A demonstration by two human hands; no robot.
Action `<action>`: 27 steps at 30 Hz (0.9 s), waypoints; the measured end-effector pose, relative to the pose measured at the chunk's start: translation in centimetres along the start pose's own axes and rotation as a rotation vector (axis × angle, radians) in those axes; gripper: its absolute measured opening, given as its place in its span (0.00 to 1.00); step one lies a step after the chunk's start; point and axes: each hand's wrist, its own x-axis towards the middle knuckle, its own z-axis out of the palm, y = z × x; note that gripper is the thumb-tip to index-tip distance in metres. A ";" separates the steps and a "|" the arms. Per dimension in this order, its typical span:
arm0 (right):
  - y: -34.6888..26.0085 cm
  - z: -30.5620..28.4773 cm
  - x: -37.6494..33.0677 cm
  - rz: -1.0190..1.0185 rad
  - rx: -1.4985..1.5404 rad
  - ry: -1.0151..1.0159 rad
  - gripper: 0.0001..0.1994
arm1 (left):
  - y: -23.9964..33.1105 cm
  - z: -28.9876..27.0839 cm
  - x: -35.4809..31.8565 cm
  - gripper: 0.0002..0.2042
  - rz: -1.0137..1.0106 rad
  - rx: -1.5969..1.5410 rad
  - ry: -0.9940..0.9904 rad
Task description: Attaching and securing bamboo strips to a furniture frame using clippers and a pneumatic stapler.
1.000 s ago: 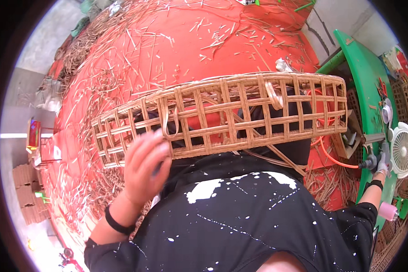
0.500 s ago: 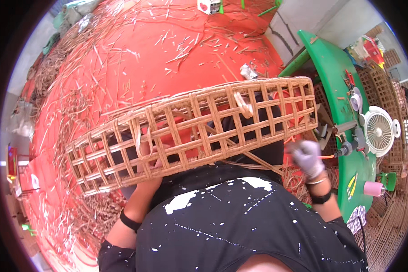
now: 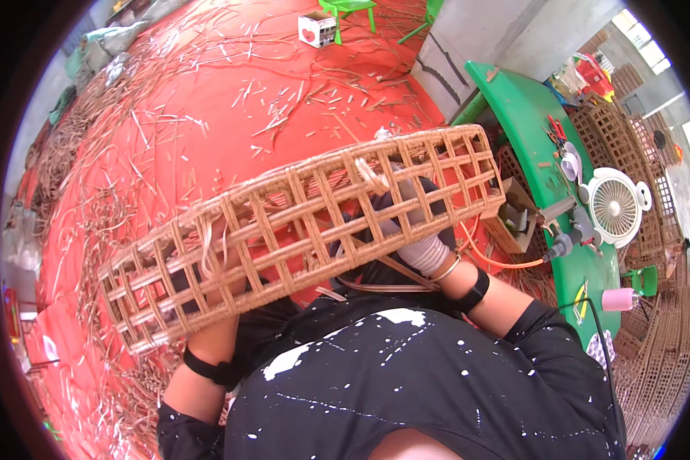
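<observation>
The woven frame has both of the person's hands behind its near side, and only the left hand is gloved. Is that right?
Not quite: the head view shows the right hand gloved, while the left hand is bare. The woven frame does have both hands behind its near side.

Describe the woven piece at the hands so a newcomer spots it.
Find the red floor. Over it, just above the black shirt in view, slants a long brown woven frame. Unlike the woven stacks beyond the green table, it shows pale loops.
</observation>
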 end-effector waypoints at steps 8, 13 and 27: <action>3.9 3.4 9.8 -0.298 -0.190 0.047 0.18 | 0.1 -1.5 8.2 0.13 0.023 -0.048 -0.063; 4.0 6.0 15.8 -0.346 -0.139 0.071 0.18 | -0.8 -1.7 8.5 0.14 -0.245 0.352 -0.176; 5.0 8.2 16.9 -0.198 -0.214 0.210 0.16 | -2.0 -3.6 10.9 0.18 0.105 0.903 -0.124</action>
